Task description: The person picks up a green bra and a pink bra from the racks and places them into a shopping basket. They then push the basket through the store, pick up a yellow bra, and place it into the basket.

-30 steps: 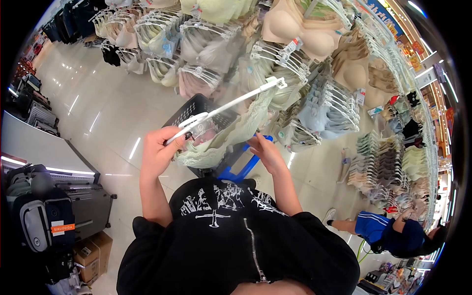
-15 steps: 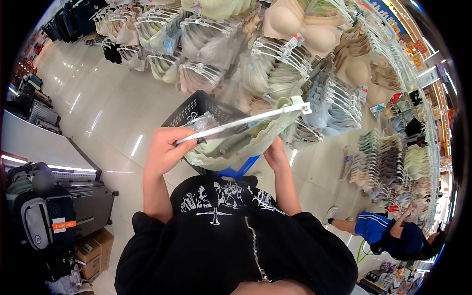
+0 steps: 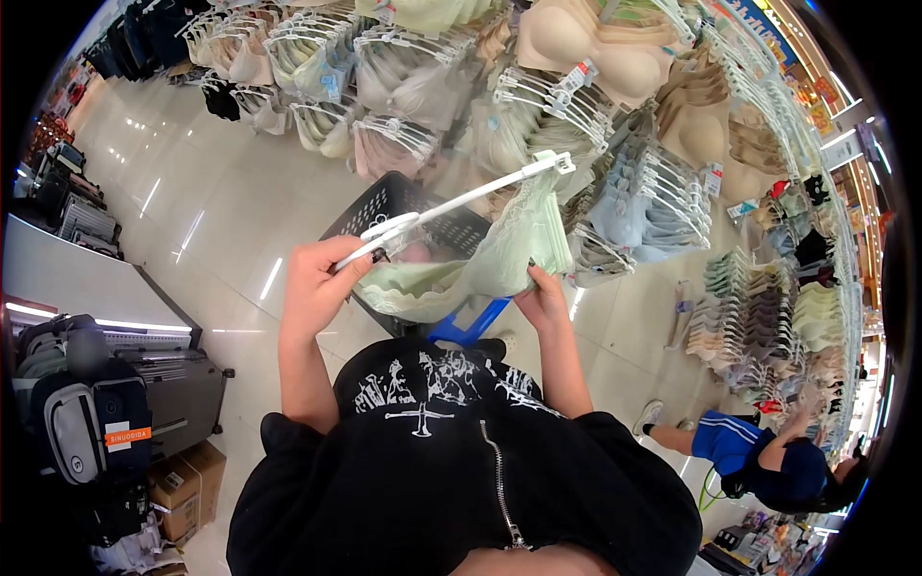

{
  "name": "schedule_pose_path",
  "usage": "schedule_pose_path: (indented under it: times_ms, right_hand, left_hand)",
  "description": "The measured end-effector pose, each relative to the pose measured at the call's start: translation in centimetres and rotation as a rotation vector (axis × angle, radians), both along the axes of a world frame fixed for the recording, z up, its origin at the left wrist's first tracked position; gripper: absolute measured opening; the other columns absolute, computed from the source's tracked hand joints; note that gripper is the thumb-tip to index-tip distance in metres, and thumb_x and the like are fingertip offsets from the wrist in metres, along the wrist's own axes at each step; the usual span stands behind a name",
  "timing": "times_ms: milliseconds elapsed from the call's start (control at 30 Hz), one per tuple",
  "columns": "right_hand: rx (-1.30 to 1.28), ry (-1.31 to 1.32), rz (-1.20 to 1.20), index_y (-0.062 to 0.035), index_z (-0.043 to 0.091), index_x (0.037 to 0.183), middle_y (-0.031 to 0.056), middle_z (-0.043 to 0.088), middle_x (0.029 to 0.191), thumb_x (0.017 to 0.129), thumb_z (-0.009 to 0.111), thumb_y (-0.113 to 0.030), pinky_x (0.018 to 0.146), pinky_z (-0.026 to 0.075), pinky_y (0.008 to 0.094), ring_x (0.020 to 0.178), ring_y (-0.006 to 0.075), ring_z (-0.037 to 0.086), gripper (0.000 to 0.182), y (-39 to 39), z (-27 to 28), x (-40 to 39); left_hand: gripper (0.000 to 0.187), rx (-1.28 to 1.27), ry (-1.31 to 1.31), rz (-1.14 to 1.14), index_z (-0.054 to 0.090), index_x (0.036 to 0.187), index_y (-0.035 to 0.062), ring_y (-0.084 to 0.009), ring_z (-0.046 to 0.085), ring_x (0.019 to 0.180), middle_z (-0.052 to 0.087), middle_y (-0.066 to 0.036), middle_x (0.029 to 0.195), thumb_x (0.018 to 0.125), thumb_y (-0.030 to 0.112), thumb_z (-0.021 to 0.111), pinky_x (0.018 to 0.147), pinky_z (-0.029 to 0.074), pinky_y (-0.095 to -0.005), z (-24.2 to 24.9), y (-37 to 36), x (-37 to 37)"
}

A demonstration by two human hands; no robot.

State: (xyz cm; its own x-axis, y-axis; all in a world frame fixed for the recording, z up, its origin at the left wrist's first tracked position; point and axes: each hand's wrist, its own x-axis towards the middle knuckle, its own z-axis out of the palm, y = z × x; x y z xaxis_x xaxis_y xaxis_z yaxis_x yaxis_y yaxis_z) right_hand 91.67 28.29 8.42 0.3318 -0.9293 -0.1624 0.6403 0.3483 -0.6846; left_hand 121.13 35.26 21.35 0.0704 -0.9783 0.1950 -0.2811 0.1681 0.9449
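A white plastic hanger [image 3: 466,200] slants up to the right, its left end gripped by my left hand [image 3: 322,278]. From it hangs a pale green lace bra [image 3: 509,252], one cup spread toward the right. My right hand [image 3: 545,300] pinches the lower edge of that cup between thumb and finger. Below and behind the bra is a black perforated basket [image 3: 370,206] with a blue handle [image 3: 471,322]. Some clear-wrapped items lie partly hidden inside the basket.
Racks of hanging bras [image 3: 413,72] fill the top and right side. Suitcases [image 3: 173,384] and a cardboard box [image 3: 187,490] stand at the left. At the lower right, a person in blue shorts [image 3: 725,442] reaches toward the rack.
The hanger's right end has shifted left and up, and the bra's right cup has turned into view. My right hand now holds the cup's edge.
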Motion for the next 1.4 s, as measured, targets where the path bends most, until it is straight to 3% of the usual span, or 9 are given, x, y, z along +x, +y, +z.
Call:
schedule_pose_path:
  times_ms: [367,533,700,833,900,1100,1133,1267,1400]
  right_hand:
    - [-0.116,-0.398,0.199,-0.0056,0.044,0.124,0.0117,0.051,0.121,0.082,0.050,-0.018,0.099,0.031,0.0477,0.111,0.0296,0.048,0.044,0.4,-2.9,0.2]
    - [-0.073,-0.346,0.061,-0.0091,0.056,0.099,0.0080,0.060,0.086,0.085,0.054,-0.034,0.079,0.048,0.0436,0.091,0.0260,0.057,0.029,1.0,-3.0,0.2]
    - [-0.149,-0.317,0.058,-0.0103,0.052,0.103,0.0055,0.058,0.088,0.086,0.052,-0.032,0.085,0.045,0.0460,0.090,0.0211,0.057,0.028,0.6,-3.3,1.0]
    - [0.088,-0.006,-0.124,-0.0065,0.043,0.118,0.0074,0.052,0.115,0.089,0.047,-0.024,0.094,0.038,0.0491,0.100,0.0224,0.055,0.034,0.2,-2.9,1.7]
    - [-0.018,0.222,-0.193,-0.0076,0.043,0.119,0.0066,0.056,0.112,0.090,0.046,-0.023,0.092,0.040,0.0420,0.102,0.0227,0.054,0.033,0.1,-2.6,1.9]
    - [-0.636,1.158,0.010,-0.0083,0.056,0.103,0.0041,0.065,0.086,0.081,0.055,-0.013,0.077,0.045,0.0303,0.087,0.0146,0.060,0.023,-0.4,-6.8,1.5]
    - [-1.008,1.460,-0.079,-0.0076,0.062,0.080,0.0039,0.061,0.067,0.074,0.059,-0.011,0.065,0.044,0.0298,0.065,0.0173,0.059,0.008,-0.1,-6.9,2.4]
    - [-1.167,1.513,-0.200,-0.0081,0.052,0.053,0.0046,0.046,0.046,0.069,0.059,-0.014,0.056,0.040,0.0330,0.046,0.0239,0.048,0.018,0.0,-8.0,2.9]
    - [-1.141,1.524,-0.128,-0.0108,0.055,0.056,0.0078,0.049,0.050,0.067,0.059,-0.020,0.058,0.040,0.0371,0.053,0.0269,0.050,0.015,0.0,-8.3,2.3]
  left_hand:
    - [0.009,-0.311,-0.256,-0.158,0.065,0.078,0.0029,-0.0150,0.048,0.044,0.056,-0.006,0.057,0.069,0.005,0.064,0.043,0.034,-0.0250,0.8,0.7,-1.6]
    - [0.009,-0.383,-0.314,-0.188,0.065,0.077,0.0047,-0.0188,0.048,0.043,0.056,-0.006,0.056,0.068,0.006,0.065,0.044,0.037,-0.0268,1.3,0.7,-2.1]
    - [0.010,-0.275,-0.231,-0.115,0.066,0.080,0.0031,-0.0143,0.050,0.045,0.057,-0.006,0.057,0.071,0.005,0.064,0.045,0.037,-0.0252,0.0,0.4,-1.4]
    - [0.011,-0.088,-0.071,0.129,0.066,0.084,0.0005,-0.0079,0.051,0.048,0.058,-0.006,0.057,0.075,0.005,0.063,0.044,0.037,-0.0225,-0.6,0.7,-0.6]
    - [0.011,-0.037,-0.038,0.256,0.066,0.084,0.0005,-0.0083,0.051,0.046,0.057,-0.005,0.057,0.075,0.006,0.063,0.043,0.037,-0.0218,-1.3,0.2,0.1]
    - [0.011,-0.049,-0.401,0.366,0.066,0.082,0.0057,-0.0165,0.055,0.047,0.060,-0.008,0.060,0.075,0.013,0.063,0.047,0.042,-0.0266,-6.4,-2.3,0.9]
    - [0.012,-0.073,-0.502,0.338,0.066,0.083,0.0064,-0.0176,0.055,0.047,0.060,-0.008,0.060,0.075,0.014,0.063,0.047,0.042,-0.0268,-7.6,-3.0,0.7]
    - [0.014,0.082,-0.716,0.209,0.067,0.082,0.0107,-0.0247,0.058,0.052,0.060,-0.009,0.061,0.074,0.021,0.064,0.050,0.044,-0.0290,-13.7,-4.4,-0.2]
    - [0.015,0.348,-0.408,0.164,0.066,0.080,0.0103,-0.0214,0.058,0.049,0.058,-0.007,0.052,0.075,0.023,0.061,0.051,0.045,-0.0308,-19.1,-5.2,-0.3]
